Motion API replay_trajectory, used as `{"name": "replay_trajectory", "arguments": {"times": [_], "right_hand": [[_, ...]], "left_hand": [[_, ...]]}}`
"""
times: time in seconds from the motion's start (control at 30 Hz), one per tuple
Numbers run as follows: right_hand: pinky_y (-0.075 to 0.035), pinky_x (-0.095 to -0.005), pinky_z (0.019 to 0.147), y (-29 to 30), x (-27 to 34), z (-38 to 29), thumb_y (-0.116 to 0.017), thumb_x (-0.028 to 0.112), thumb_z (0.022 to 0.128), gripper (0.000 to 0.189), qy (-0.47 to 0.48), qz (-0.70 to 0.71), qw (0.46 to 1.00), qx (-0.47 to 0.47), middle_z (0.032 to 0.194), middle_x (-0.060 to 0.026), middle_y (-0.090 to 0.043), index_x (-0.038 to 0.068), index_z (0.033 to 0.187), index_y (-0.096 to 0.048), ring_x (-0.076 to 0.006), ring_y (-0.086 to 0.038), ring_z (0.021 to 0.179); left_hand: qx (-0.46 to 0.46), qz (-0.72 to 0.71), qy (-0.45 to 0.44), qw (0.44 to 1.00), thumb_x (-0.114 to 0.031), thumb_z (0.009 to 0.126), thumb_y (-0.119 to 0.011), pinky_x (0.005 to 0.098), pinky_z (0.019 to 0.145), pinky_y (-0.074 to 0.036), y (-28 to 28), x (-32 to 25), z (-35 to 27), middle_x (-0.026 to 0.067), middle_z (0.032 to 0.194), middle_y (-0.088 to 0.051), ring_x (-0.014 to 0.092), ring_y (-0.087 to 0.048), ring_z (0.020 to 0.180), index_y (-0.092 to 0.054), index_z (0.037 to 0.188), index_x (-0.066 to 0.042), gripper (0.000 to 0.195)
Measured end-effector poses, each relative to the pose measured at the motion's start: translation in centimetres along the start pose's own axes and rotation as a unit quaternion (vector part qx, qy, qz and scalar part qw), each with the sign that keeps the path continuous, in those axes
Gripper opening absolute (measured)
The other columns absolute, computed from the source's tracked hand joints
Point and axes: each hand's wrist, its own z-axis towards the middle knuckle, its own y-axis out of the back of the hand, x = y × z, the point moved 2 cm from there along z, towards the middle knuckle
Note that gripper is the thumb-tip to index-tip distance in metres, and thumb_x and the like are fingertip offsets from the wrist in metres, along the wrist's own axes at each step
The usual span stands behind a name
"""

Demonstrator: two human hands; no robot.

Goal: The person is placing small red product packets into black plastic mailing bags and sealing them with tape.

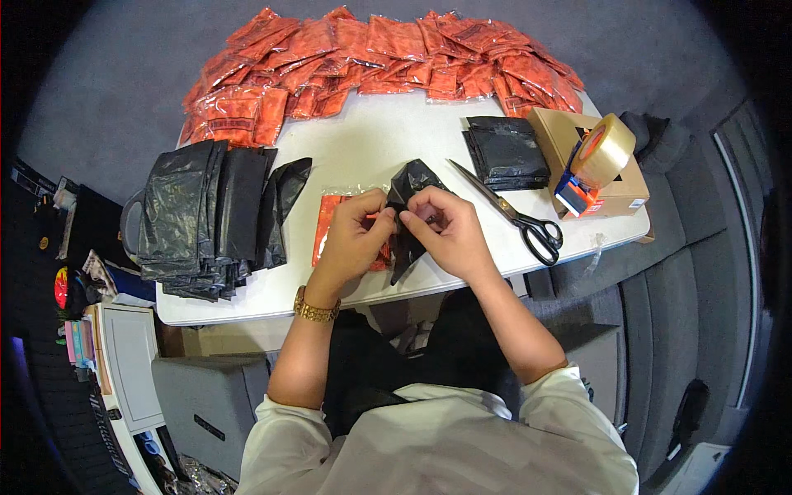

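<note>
Both of my hands pinch the edge of a black plastic bag [413, 179] above the front of the white table. My left hand [359, 232], with a gold bracelet watch at the wrist, grips it between thumb and forefinger. From the other side, my right hand [451, 226] holds the same bag close to the left thumb. Partly under my left hand lies an orange packet in a clear plastic sleeve [326, 219]; the hand hides much of it. Black-handled scissors [510, 213] rest to the right of my right hand, blades pointing away from me.
Many orange packets [396, 40] are heaped along the table's [383, 133] far edge. Black plastic bags [179, 210] are stacked at left; folded black bags [507, 151] lie at right. A tape dispenser [597, 158] sits on a cardboard box [554, 130]. A grey sofa [662, 297] stands right.
</note>
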Motion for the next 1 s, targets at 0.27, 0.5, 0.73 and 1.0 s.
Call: {"name": "replay_trajectory", "arguments": {"times": [0.27, 0.5, 0.73, 1.0], "right_hand": [[-0.053, -0.0320, 0.063, 0.3, 2.5, -0.2, -0.077, 0.002, 0.081, 0.020, 0.028, -0.165, 0.986, -0.013, 0.075, -0.0110, -0.066, 0.001, 0.095, -0.063, -0.0188, -0.067, 0.067], [-0.046, -0.0339, 0.057, 0.6, 3.0, 0.4, -0.071, -0.006, 0.078, 0.018, 0.065, -0.165, 0.982, -0.067, 0.064, -0.0086, -0.056, 0.000, 0.089, -0.058, -0.0179, -0.059, 0.058], [-0.044, -0.0326, 0.057, 1.9, 3.7, 1.2, -0.070, -0.007, 0.077, 0.019, 0.044, -0.162, 0.980, -0.111, 0.063, -0.0067, -0.052, 0.000, 0.090, -0.059, -0.0169, -0.054, 0.057], [-0.048, -0.0339, 0.060, 0.7, 1.5, 2.5, -0.073, -0.003, 0.077, 0.020, -0.002, -0.174, 0.983, -0.051, 0.065, -0.0076, -0.059, 0.000, 0.093, -0.063, -0.0195, -0.060, 0.059]], "left_hand": [[-0.018, 0.006, -0.026, 0.999, -0.001, 0.097, -0.055, 0.0296, 0.065, -0.038, 0.7, 0.0, 0.1, 0.0000, 0.075, -0.045, 0.008, -0.041, 0.070, -0.046, 0.076, 0.002, 0.023], [-0.070, 0.020, 0.073, 0.995, -0.003, 0.095, -0.062, 0.0223, 0.058, -0.040, -1.7, -1.4, 0.1, -0.0025, 0.080, -0.056, 0.003, -0.049, 0.068, -0.058, 0.093, -0.003, 0.005], [-0.100, 0.194, 0.089, 0.972, -0.002, 0.091, -0.075, 0.0247, 0.067, -0.048, -0.3, -2.3, -0.7, 0.0016, 0.087, -0.061, 0.006, -0.058, 0.077, -0.055, 0.104, -0.004, 0.024], [-0.034, 0.277, 0.014, 0.960, -0.019, 0.087, -0.081, 0.0361, 0.096, -0.050, 5.8, -1.1, -1.7, 0.0136, 0.124, -0.068, 0.023, -0.064, 0.116, -0.062, 0.133, -0.001, 0.052]]}}
